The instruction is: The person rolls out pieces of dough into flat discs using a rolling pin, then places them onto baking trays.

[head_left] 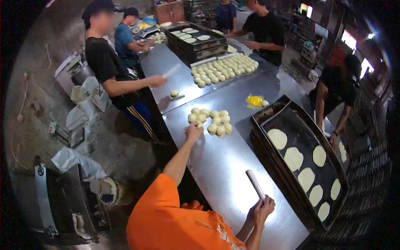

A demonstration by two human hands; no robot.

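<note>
The black baking tray [291,127] lay on the right part of the steel table [225,160], with seven flattened dough rounds [306,179] spread across it. To the left of the tray's far end sat a loose cluster of dough balls [220,130]. The left hand [193,133] reached to the near-left edge of that cluster, its fingers bent over a dough ball [200,124] and apparently touching it; whether they had closed around the ball, I could not tell.

Left of the tray's near half, the right hand [264,206] held a rolling pin [254,183], fingers wrapped around its near end. Most of the pin's length stuck out past the fingers, pointing away from the wearer; whether it touched the table was unclear.

Just beyond the tray's far-left corner was a yellow smear [254,101] with a single ball beside it. On the tray's right side a co-worker [337,96] bent forward, both arms reaching down beside its rim.
</note>
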